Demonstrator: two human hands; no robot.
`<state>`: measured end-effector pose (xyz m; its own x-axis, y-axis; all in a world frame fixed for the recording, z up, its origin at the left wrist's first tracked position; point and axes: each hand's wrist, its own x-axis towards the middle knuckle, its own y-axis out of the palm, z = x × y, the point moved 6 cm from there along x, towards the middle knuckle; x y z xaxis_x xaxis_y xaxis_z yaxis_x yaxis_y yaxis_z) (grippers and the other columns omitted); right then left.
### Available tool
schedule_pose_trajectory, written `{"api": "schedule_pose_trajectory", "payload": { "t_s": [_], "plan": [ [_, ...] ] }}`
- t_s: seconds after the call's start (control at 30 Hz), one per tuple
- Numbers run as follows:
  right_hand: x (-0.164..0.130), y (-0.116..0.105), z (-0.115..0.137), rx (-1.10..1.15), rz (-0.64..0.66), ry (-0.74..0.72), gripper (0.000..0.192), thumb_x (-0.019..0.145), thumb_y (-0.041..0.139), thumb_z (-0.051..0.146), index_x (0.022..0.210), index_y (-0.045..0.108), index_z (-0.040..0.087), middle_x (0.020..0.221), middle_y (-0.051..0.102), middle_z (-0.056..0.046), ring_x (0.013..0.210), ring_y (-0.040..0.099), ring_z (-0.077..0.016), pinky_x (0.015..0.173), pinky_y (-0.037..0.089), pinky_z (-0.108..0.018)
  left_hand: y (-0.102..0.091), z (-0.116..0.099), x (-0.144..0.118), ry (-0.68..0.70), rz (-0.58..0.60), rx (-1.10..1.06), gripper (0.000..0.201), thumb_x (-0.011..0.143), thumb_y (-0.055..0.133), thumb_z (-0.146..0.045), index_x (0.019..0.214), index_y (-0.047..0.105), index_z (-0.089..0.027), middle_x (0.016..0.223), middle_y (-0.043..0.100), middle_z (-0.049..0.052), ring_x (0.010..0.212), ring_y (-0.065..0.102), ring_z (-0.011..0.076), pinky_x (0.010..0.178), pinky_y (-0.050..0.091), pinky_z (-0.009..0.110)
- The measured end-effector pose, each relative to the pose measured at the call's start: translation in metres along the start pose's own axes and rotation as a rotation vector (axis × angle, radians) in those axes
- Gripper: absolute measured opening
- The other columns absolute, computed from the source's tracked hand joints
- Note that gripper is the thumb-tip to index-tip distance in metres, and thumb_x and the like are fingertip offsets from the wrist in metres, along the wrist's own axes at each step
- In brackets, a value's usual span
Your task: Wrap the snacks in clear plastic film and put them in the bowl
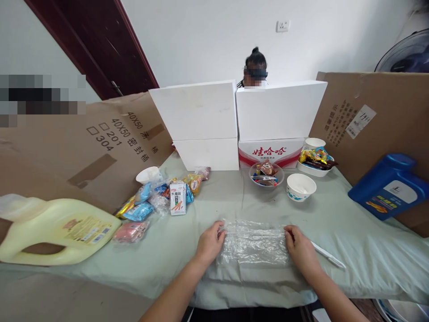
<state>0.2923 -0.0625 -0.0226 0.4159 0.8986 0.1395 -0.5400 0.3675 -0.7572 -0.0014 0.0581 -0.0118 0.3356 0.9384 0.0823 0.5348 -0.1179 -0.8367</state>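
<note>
A clear plastic bag (254, 243) is spread crinkled over the cloth near the table's front edge. Its left edge is pinched between the thumb and fingers of my left hand (212, 241). My right hand (301, 250) grips the opposite edge the same way. Just beyond my right hand lies a white pen (328, 255), partly hidden behind the wrist. Past the bag stand a patterned paper bowl (300, 188) and a clear bowl (266, 174) with small wrapped snacks in it.
Wrapped snacks (139, 211) and a white snack packet (178, 199) are heaped at left, near a yellow jug (60, 230). At right are a filled bowl (315, 169) and a blue bottle (390, 185). White boxes (201, 112) and cardboard (338, 107) wall the table; a person (256, 67) sits behind.
</note>
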Motion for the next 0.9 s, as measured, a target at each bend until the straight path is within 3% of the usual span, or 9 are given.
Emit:
{"api": "schedule_pose_trajectory", "payload": {
  "t_s": [0.13,0.23,0.37,0.57,0.77,0.83,0.9],
  "plan": [
    [-0.001,0.0,0.007,-0.098,-0.007,-0.025,0.033,0.091,0.032,0.033,0.103,0.058,0.018,0.096,0.07,-0.01,0.085,0.067,-0.024,0.076,0.046,-0.035,0.0,0.002,0.0,-0.013,-0.028,0.0,0.03,0.081,0.057,-0.021,0.111,0.058,-0.02,0.072,0.062,-0.002,0.068,0.061,0.0167,0.068,0.043,0.026],
    [-0.004,-0.008,0.017,-0.069,-0.034,-0.074,0.033,0.093,0.031,0.038,0.097,0.058,0.02,0.097,0.069,-0.009,0.088,0.065,-0.0238,0.077,0.045,-0.034,-0.003,0.004,0.002,-0.023,-0.066,-0.128,0.024,0.08,0.056,-0.024,0.103,0.06,-0.019,0.067,0.059,-0.003,0.063,0.058,0.015,0.064,0.043,0.025],
    [-0.006,-0.015,0.018,-0.017,0.014,-0.016,0.037,0.096,0.026,0.046,0.086,0.054,0.023,0.075,0.066,-0.004,0.069,0.063,-0.0209,0.065,0.043,-0.03,-0.007,0.005,0.005,-0.054,-0.065,-0.311,0.02,0.085,0.049,-0.033,0.087,0.061,-0.018,0.062,0.059,-0.003,0.058,0.057,0.0142,0.059,0.043,0.023],
    [-0.01,-0.003,0.008,-0.355,0.102,0.067,0.028,0.098,0.029,0.033,0.091,0.054,0.021,0.072,0.068,-0.006,0.068,0.066,-0.0227,0.056,0.035,-0.029,-0.004,0.003,0.007,-0.137,-0.007,-0.004,0.013,0.088,0.051,-0.025,0.086,0.063,-0.019,0.061,0.059,-0.003,0.06,0.058,0.015,0.059,0.037,0.022],
    [-0.013,0.0,0.009,-0.546,0.05,0.024,0.027,0.098,0.031,0.029,0.09,0.055,0.02,0.07,0.068,-0.006,0.066,0.068,-0.0216,0.052,0.031,-0.028,0.004,0.0,0.007,-0.122,0.019,0.138,0.01,0.09,0.053,-0.023,0.087,0.062,-0.02,0.067,0.062,0.001,0.066,0.061,0.0191,0.063,0.038,0.026],
    [-0.014,-0.002,0.011,-0.58,0.022,-0.005,0.027,0.097,0.031,0.029,0.087,0.055,0.02,0.069,0.068,-0.006,0.066,0.067,-0.0211,0.052,0.031,-0.028,0.0,-0.005,0.006,-0.089,-0.022,0.172,0.011,0.09,0.053,-0.024,0.094,0.062,-0.019,0.077,0.065,0.005,0.074,0.062,0.0217,0.068,0.041,0.029],
    [-0.014,-0.004,0.013,-0.603,0.0,-0.029,0.028,0.096,0.031,0.028,0.084,0.055,0.02,0.068,0.067,-0.006,0.065,0.067,-0.0205,0.051,0.031,-0.028,-0.007,-0.019,0.002,0.024,-0.147,0.216,0.016,0.092,0.051,-0.026,0.1,0.061,-0.017,0.088,0.065,0.009,0.085,0.061,0.0245,0.075,0.044,0.033]
  ]
}}
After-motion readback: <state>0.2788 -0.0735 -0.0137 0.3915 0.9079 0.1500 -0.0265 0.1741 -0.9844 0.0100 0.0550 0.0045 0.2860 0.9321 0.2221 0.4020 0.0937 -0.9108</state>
